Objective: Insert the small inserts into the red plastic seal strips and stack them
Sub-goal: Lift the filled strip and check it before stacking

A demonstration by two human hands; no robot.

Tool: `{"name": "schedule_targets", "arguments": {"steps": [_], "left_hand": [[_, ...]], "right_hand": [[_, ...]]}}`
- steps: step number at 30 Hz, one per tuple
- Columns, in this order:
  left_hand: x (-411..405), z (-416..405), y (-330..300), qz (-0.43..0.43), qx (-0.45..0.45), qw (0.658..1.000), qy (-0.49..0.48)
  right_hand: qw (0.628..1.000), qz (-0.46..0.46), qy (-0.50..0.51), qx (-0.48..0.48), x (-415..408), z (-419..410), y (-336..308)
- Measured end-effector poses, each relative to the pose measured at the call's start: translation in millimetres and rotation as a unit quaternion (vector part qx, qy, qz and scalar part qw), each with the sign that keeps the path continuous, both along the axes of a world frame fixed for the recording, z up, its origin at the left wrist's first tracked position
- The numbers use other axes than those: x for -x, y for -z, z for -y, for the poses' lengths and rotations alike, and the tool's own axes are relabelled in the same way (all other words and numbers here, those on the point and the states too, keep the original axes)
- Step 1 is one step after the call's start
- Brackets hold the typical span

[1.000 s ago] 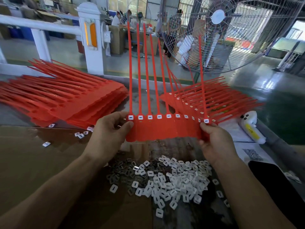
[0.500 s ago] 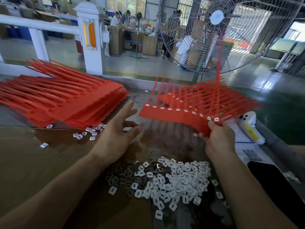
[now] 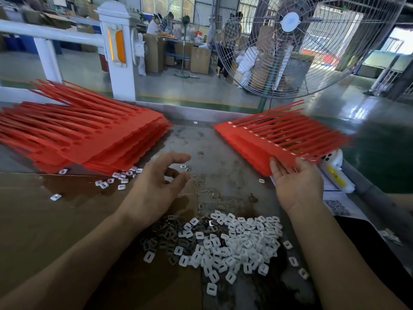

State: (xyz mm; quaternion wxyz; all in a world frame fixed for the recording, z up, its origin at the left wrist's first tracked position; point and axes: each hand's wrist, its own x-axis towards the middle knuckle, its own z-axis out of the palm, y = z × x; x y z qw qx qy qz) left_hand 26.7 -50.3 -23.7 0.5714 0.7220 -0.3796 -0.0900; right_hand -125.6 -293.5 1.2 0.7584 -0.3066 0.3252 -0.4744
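Seal strips (image 3: 268,139) sat on our right stack; right hand (image 3: 298,184) flat against them, left hand (image 3: 156,186) loose, empty. We judged a nudge could skew them.

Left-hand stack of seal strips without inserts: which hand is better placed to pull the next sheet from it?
Left. The left hand hangs open and empty beside the unfilled stack. The right hand lies across the table, its fingers against the near edge of the finished stack.
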Motion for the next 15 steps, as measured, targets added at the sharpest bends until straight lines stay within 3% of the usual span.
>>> {"name": "schedule_targets", "arguments": {"steps": [2,6,9,15], "left_hand": [[0.3,-0.6,-0.8,-0.004,-0.001,1.000,-0.001],[-1.4,-3.7,-3.3,-0.023,0.003,1.000,-0.009],[-3.1,-5.9,-4.6,-0.026,0.009,0.999,-0.023],[-2.9,-8.1,-5.8,-0.017,0.004,0.999,-0.033]], "right_hand": [[1.000,0.007,-0.001,-0.011,-4.0,0.4,-3.2],[0.988,-0.132,-0.063,0.046,0.4,0.7,-1.5],[0.981,-0.177,-0.073,0.039,6.1,3.1,1.8],[0.975,-0.205,0.071,0.054,12.9,9.2,7.7]]}}
